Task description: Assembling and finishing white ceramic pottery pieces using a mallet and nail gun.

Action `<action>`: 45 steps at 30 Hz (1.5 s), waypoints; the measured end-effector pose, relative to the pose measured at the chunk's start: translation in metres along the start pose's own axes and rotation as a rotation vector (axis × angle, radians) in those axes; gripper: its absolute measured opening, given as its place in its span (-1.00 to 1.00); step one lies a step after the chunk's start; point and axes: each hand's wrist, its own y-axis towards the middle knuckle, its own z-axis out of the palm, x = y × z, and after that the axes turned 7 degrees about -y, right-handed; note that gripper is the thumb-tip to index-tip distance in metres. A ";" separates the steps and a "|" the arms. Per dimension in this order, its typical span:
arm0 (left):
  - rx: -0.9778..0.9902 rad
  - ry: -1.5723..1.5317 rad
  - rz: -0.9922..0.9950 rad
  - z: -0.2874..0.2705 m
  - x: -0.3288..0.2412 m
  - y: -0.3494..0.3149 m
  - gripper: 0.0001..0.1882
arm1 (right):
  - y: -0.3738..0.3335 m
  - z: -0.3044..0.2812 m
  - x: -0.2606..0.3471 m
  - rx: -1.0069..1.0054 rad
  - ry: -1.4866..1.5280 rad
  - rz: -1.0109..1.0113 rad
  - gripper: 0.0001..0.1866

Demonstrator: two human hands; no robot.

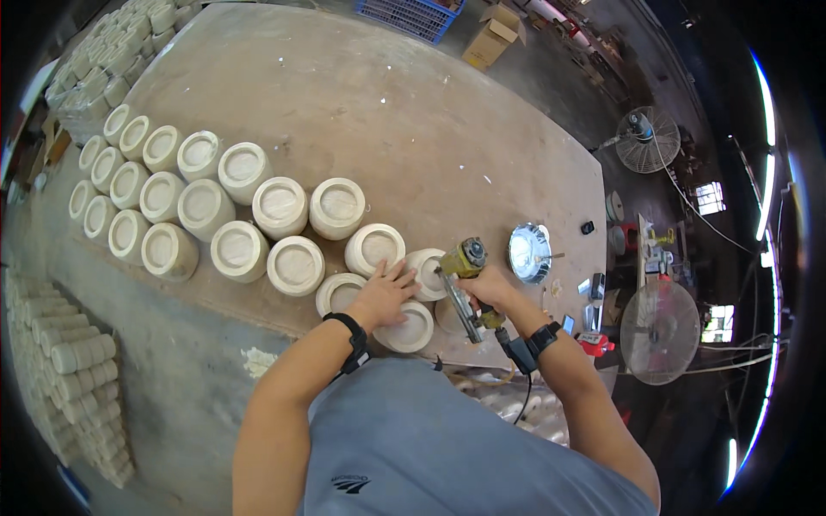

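My left hand (387, 297) lies flat with fingers spread across the tops of several pale, round pot-like pieces. Its palm rests by the nearest pale piece (406, 329), and its fingertips reach toward the piece (377, 247) behind. In my right hand (489, 291) is a yellow and black nail gun (469, 256) with a long silver magazine, gripped by its handle. The nail gun hangs over the right end of the group, partly covering a pale piece (425, 268) and another below it. Whether its nose touches either one is hidden.
Many more pale pieces (202, 204) stand in rows across the brown table (344, 95) to the left. A foil-like silver bowl (528, 254) sits to the right. Stacked pieces (82, 353) rise at the left; fans (660, 331), a cardboard box (492, 39) and a blue crate (413, 17) stand beyond.
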 end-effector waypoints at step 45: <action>-0.107 -0.011 -0.277 -0.010 0.032 -0.064 -0.16 | 0.017 0.061 0.125 0.123 -0.229 -0.203 -0.69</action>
